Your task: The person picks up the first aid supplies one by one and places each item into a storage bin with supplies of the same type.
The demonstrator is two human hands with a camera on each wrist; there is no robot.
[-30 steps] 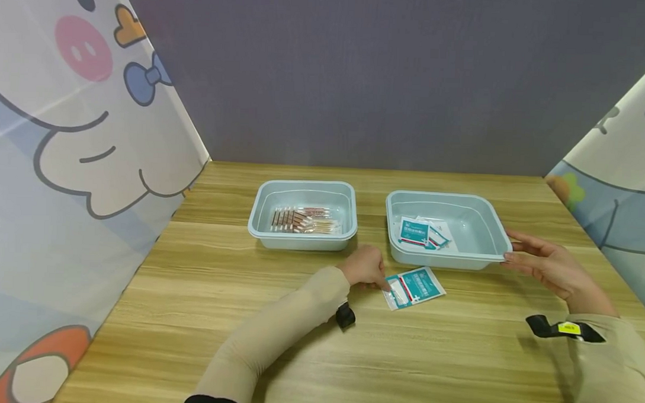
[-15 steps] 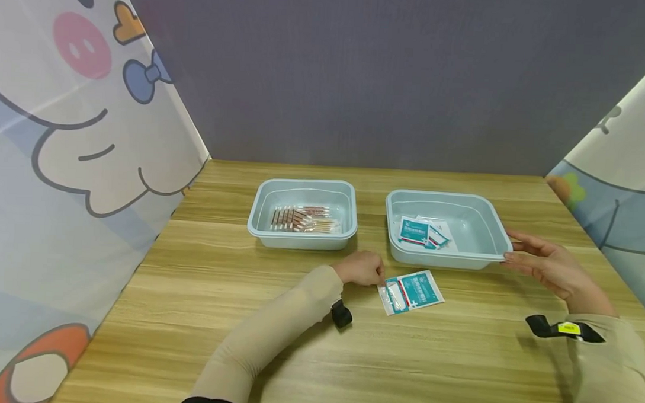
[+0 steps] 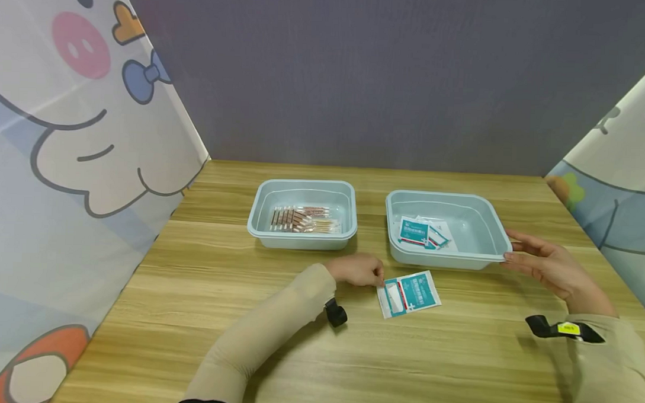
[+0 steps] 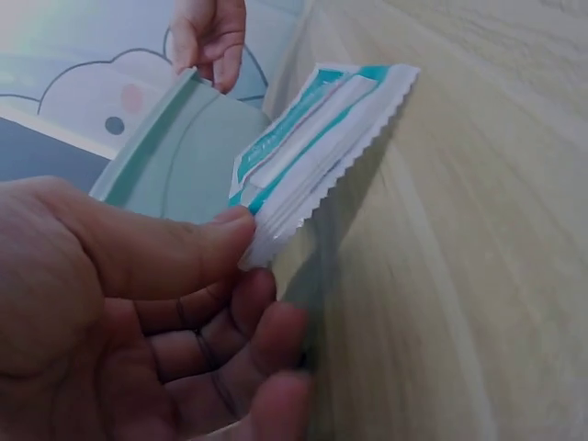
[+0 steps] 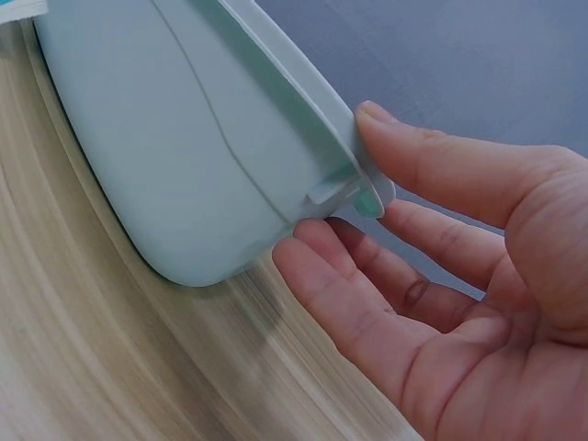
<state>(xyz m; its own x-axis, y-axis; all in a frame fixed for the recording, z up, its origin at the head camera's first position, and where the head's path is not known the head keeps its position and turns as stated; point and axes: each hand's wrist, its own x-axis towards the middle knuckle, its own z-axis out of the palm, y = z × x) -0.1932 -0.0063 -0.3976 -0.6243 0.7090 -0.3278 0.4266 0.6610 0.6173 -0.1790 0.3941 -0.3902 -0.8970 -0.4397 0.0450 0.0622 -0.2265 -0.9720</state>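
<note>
Between thumb and forefinger, my left hand [image 3: 358,270] pinches the corner of a flat teal-and-white dressing packet [image 3: 414,294]. In the left wrist view the packet [image 4: 312,138] tilts up above the wood, its serrated edge facing me. My right hand [image 3: 557,266] holds the right front corner of a pale blue plastic basin [image 3: 472,261], thumb on the rim and fingers beneath it, as the right wrist view shows. Several similar packets [image 3: 414,231] lie in the left part of this basin [image 5: 165,138].
A second pale blue basin [image 3: 300,243] stands to the left, holding several packs of cotton swabs [image 3: 303,220]. Behind the wooden table [image 3: 429,359] rises a dark grey panel [image 3: 359,78]. Cartoon-printed sheets [image 3: 12,226] line both sides.
The left hand has drawn the dressing packet slightly left and toward me, turning it a little. The right hand and both basins have stayed where they were.
</note>
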